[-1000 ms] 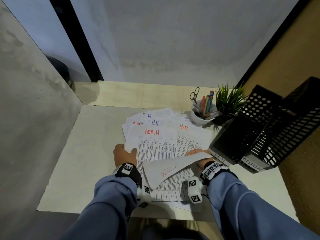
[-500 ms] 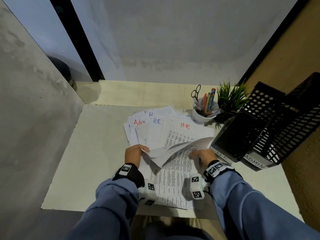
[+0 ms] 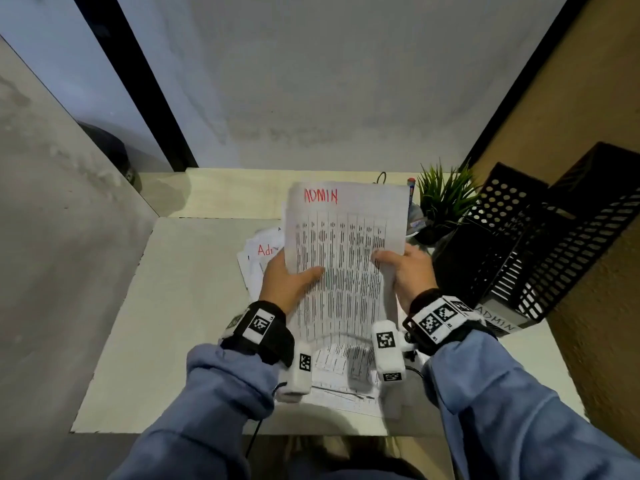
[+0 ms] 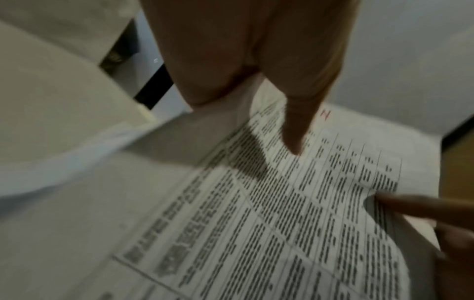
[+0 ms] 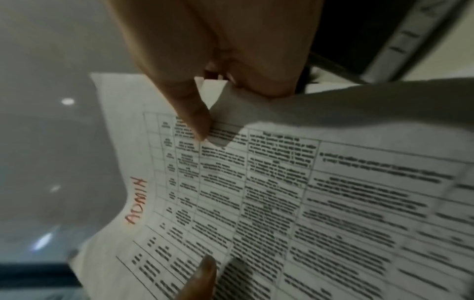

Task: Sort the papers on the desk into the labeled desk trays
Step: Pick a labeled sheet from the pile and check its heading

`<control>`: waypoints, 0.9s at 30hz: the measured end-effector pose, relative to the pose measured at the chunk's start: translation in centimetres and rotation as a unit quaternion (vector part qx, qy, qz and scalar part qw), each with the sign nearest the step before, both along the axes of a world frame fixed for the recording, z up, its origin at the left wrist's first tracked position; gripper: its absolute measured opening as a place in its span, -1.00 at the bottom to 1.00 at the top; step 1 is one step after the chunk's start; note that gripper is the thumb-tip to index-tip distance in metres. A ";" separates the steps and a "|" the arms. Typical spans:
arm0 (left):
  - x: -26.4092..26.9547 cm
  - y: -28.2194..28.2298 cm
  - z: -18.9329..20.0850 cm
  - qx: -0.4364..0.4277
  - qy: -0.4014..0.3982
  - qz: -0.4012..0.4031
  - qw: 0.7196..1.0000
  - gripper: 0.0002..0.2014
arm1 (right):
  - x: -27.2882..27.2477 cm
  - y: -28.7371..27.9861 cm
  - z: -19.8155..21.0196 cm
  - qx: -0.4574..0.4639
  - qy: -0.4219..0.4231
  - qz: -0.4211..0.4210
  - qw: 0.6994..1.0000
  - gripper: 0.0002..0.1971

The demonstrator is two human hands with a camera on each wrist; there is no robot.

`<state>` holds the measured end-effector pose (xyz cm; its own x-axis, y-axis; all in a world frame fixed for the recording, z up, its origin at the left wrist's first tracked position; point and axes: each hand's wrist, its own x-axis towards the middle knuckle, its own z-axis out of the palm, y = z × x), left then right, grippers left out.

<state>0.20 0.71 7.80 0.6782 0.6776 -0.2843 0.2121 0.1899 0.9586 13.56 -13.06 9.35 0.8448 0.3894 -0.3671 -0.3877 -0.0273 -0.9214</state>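
Sheet: a printed sheet [image 3: 346, 244] headed "ADMIN" in red was held up above the table [image 3: 166, 306], its face toward the person.
Left hand: the left hand [image 3: 287, 282] gripped the sheet's left edge, thumb lying across the print, fingers closed behind it.
Right hand: the right hand [image 3: 405, 271] pinched the right edge, fingers [image 5: 189, 109] curled round the paper.
Pile: more papers [image 3: 259, 258] lay on the table beneath, one showing "Ad" in red.
Trays: black perforated trays [image 3: 526, 244] stood to the right, one labelled "ADMIN".
Behind: a small green plant [image 3: 443, 199] stood beside the trays.
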 end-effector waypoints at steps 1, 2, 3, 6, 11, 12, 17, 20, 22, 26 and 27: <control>0.3 0.0 1.0 0.051 -0.004 0.014 0.999 -0.74 | 0.2 0.0 0.8 -0.007 -0.048 0.007 0.999 -0.79; 0.4 0.2 1.3 0.091 -0.009 0.037 0.995 -0.78 | 0.3 -0.1 1.6 -0.011 -0.096 0.012 0.995 -0.78; 0.5 0.2 2.0 0.109 -0.026 0.058 0.992 -0.79 | 0.3 -0.3 2.2 -0.008 -0.133 0.012 0.991 -0.76; 0.2 0.1 2.7 0.096 -0.060 0.081 0.990 -0.85 | -0.6 -0.8 3.5 0.018 -0.180 -0.001 0.983 -0.73; -1.3 -1.3 -1.7 0.038 0.081 0.044 0.995 -0.87 | -3.2 -1.7 -1.1 -0.087 -0.062 0.056 0.993 -0.80; -1.5 -1.8 -2.4 0.038 0.101 0.032 0.994 -0.85 | -3.6 -2.0 -1.9 -0.113 -0.047 0.064 0.990 -0.82; 0.4 -2.8 0.3 0.137 0.115 -0.103 0.978 -0.78 | -0.6 -4.9 -0.8 -0.112 -0.089 0.040 0.989 -0.88; 3.4 -4.2 3.9 0.164 0.076 -0.174 0.968 -0.68 | 2.3 -8.9 1.4 -0.090 -0.182 0.012 0.979 -0.77; 5.5 -5.6 5.8 0.184 0.045 -0.201 0.961 -0.68 | 4.4 -12.1 2.4 -0.103 -0.239 -0.027 0.965 -0.71; 9.7 -9.7 8.5 0.209 -0.052 -0.205 0.955 -0.66 | 8.0 -18.0 2.6 -0.286 -0.364 -0.195 0.865 -0.55; 10.8 -11.0 8.8 0.226 -0.068 -0.204 0.950 -0.66 | 8.4 -19.0 2.5 -0.328 -0.368 -0.227 0.840 -0.48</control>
<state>10.99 -10.25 16.55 0.9207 0.3818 0.0815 0.0484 -0.3187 0.9466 21.97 -32.01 11.83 0.9437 -0.1164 0.3096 0.1726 -0.6252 -0.7612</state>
